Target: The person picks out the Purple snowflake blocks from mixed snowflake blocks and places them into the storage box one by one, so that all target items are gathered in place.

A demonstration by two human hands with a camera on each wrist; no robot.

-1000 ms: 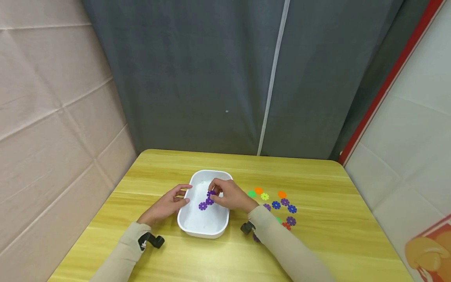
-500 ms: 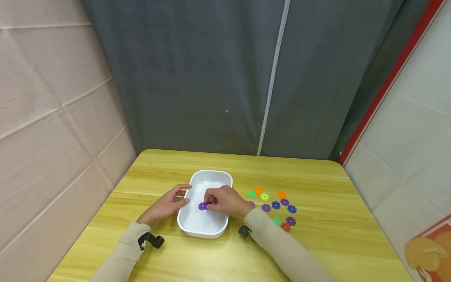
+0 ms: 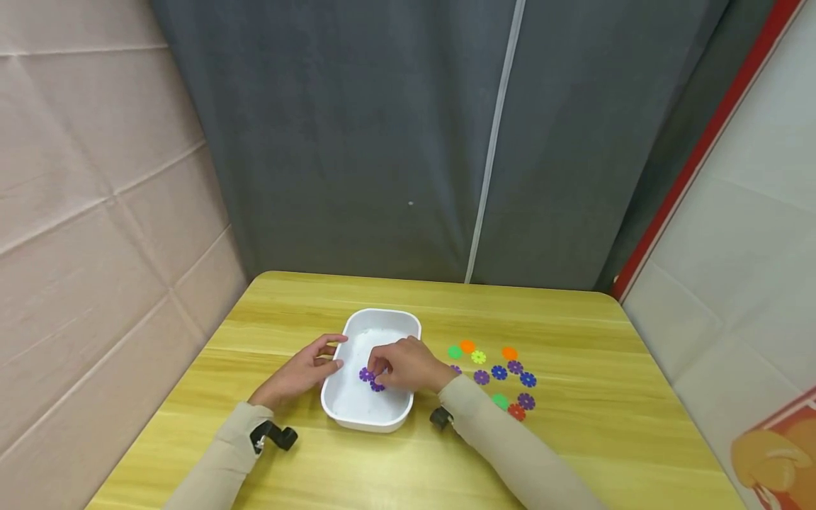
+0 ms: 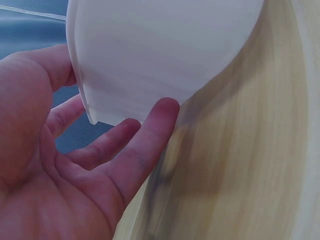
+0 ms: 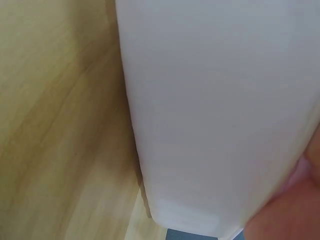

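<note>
Yellow wood-grain surface (image 3: 574, 453), rounded corners, grey curtain behind it. White rectangular tray (image 3: 395, 322) sits left of centre on the surface, long axis running away from the person. Left wrist view shows its outer wall up close; right wrist view shows mostly the white wall over the wood.

Left hand (image 3: 299, 372) rests against the tray's left wall, fingers relaxed and fairly straight, fingertips touching the wall, holding nothing. Right hand (image 3: 408, 365) reaches over the tray's right rim into it, fingers curled down onto the purple flower discs (image 3: 368, 377). These are two joined pieces lying on the tray floor near its middle. Looks like a pinch on the right-hand piece, but the fingertips hide the contact.

Loose flower discs (image 3: 500, 372) lie on the surface just right of the tray: green, orange, yellow-green, blue, purple, red, clustered, partly behind the right sleeve.
</note>
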